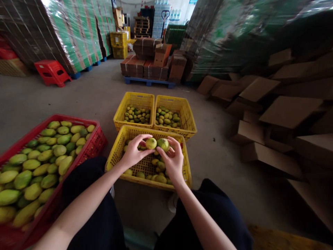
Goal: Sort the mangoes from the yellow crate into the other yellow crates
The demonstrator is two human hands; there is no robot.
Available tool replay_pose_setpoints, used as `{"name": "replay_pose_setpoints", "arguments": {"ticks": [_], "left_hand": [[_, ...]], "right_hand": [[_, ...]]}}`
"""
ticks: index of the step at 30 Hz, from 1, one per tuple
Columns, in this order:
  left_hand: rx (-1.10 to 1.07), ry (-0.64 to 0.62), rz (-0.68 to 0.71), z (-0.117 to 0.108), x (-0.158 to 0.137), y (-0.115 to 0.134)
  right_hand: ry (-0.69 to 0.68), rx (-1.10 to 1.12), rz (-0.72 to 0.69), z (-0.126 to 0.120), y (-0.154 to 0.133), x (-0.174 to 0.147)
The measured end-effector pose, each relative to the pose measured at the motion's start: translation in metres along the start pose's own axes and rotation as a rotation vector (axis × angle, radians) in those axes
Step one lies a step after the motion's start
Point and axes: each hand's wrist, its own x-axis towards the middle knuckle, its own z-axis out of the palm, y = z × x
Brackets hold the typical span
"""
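My left hand [135, 150] pinches a yellow-green lemon [151, 143] between thumb and fingers. In my right hand [174, 158] is a greener lemon [163, 144], held close beside the first one. Both hands hover over the nearest yellow crate [117, 151], whose slotted floor shows between scattered lemons [160, 178]. Part of that crate's contents is hidden behind my hands. On my left, a red crate [97, 133] is heaped with green and yellow lemons [49, 163].
Behind the near crate stand two more yellow crates [121, 109] partly filled with lemons. Flattened and folded cardboard boxes [286, 111] pile up on the right. Bundled cartons rest on a blue pallet [149, 82]. A red stool [52, 72] and wrapped stacks [75, 31] are farther left.
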Motion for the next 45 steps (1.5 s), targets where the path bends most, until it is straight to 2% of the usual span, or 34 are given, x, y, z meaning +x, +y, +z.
{"name": "replay_pose_setpoints", "arguments": {"ticks": [4,8,16,21,24,26,28,33,40,45], "left_hand": [[-0.331,0.006,-0.231,0.001,0.004,-0.002],[-0.504,0.001,-0.366,-0.001,0.007,-0.001],[-0.952,-0.003,-0.698,-0.002,0.01,0.001],[-0.944,0.084,-0.674,0.005,0.011,0.003],[-0.906,0.162,-0.737,0.008,0.011,0.002],[-0.889,0.171,-0.813,0.009,0.011,0.0],[-0.888,0.18,-0.831,0.009,0.012,-0.002],[-0.864,0.211,-0.789,0.008,0.011,-0.004],[-0.871,0.147,-0.838,0.004,0.011,0.0],[-0.959,0.246,-0.878,0.003,0.013,0.006]], "right_hand": [[-0.035,0.136,0.096,-0.003,-0.007,0.004],[-0.058,0.201,0.177,-0.006,-0.013,0.007],[-0.129,0.593,0.532,0.0,-0.009,0.012],[-0.128,0.618,0.592,0.005,-0.009,0.009],[-0.022,0.66,0.635,0.006,-0.006,0.011],[0.06,0.666,0.665,0.007,-0.002,0.012],[0.091,0.625,0.667,0.008,0.004,0.013],[-0.031,0.492,0.658,0.008,0.014,0.011],[-0.086,0.516,0.713,0.011,0.004,0.007],[-0.118,0.556,0.696,0.012,0.001,0.007]]}}
